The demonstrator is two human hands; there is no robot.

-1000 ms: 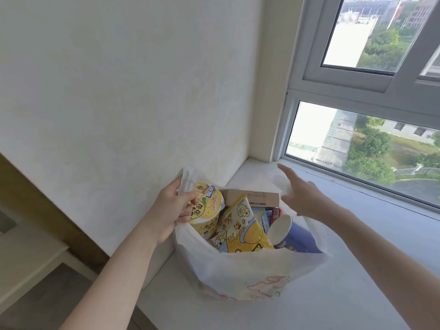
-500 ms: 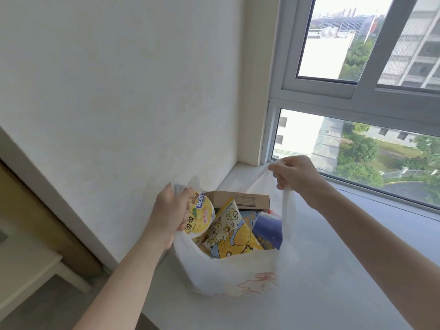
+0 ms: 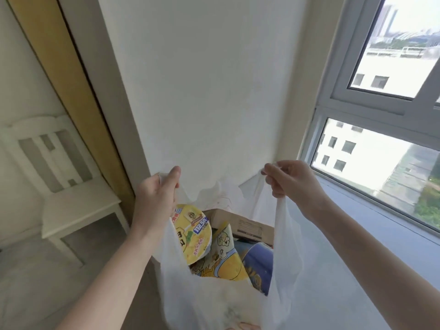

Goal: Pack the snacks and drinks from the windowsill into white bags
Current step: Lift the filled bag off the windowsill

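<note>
A white plastic bag (image 3: pixel 214 303) hangs stretched between both hands above the windowsill (image 3: pixel 357 270). My left hand (image 3: pixel 157 198) pinches its left handle and my right hand (image 3: pixel 292 182) pinches its right handle, both raised. Inside the bag I see a yellow instant-noodle bowl (image 3: pixel 194 233), a yellow cartoon snack packet (image 3: pixel 226 260), a brown cardboard box (image 3: pixel 245 225) and a blue cup (image 3: pixel 258 265). The bag's bottom is cut off by the frame edge.
A white wall (image 3: pixel 214 91) stands right behind the bag. The window (image 3: pixel 381 144) runs along the right. On the left, below the sill, is a white chair (image 3: pixel 71 186) beside a tan wooden strip (image 3: pixel 78 96).
Both hands took the bag's handles and lifted them up and apart. The left hand left the noodle bowl's side. The view tilted up and left, showing the chair.
</note>
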